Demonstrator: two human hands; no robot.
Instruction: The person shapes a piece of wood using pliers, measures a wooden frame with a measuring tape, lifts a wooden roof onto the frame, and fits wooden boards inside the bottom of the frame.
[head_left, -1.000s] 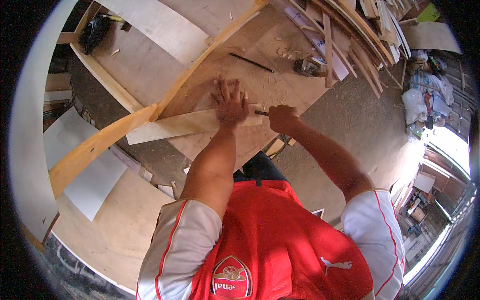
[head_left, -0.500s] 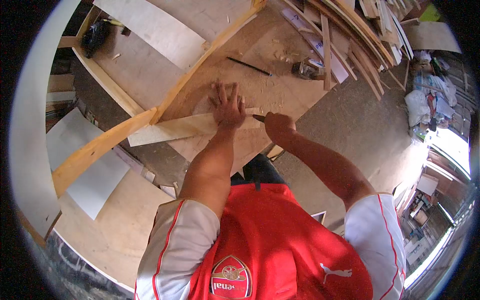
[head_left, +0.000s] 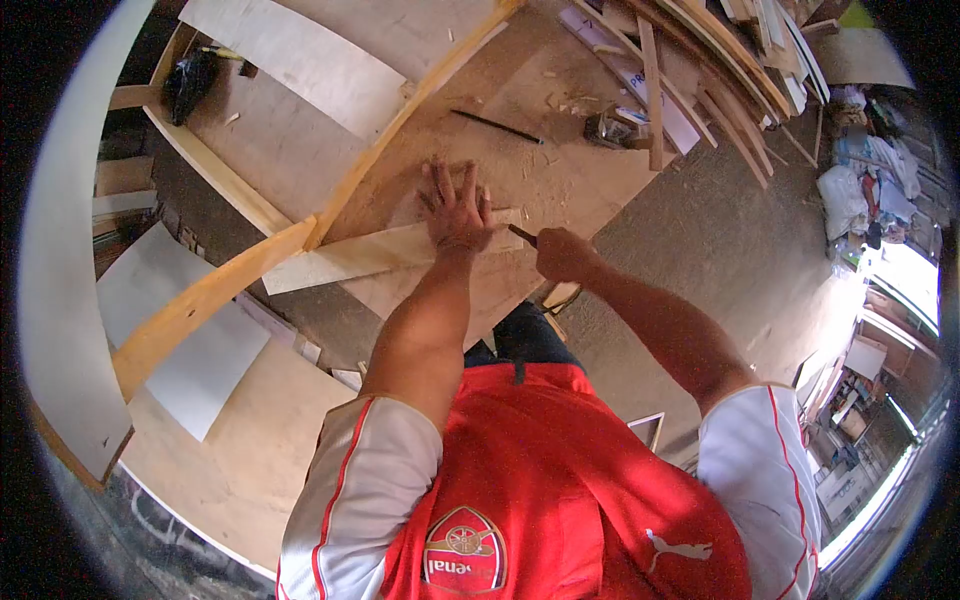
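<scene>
**Pale board (head_left: 350, 258) pressed, thin tool (head_left: 522, 236) held**

Tabletop (head_left: 590, 185) seen beneath left grip (head_left: 458, 212), its edge near right grip (head_left: 565, 255). Board pressed under left grip, fingers spread apart. Dark rod (head_left: 497, 126) noted beyond both grips. Tool clamped in closed right grip, tip pointed toward board.

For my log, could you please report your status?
Left hand spread on long pale wooden board; right hand closed on dark narrow tool near board's end; thin black rod beyond, clear of both hands.
</scene>
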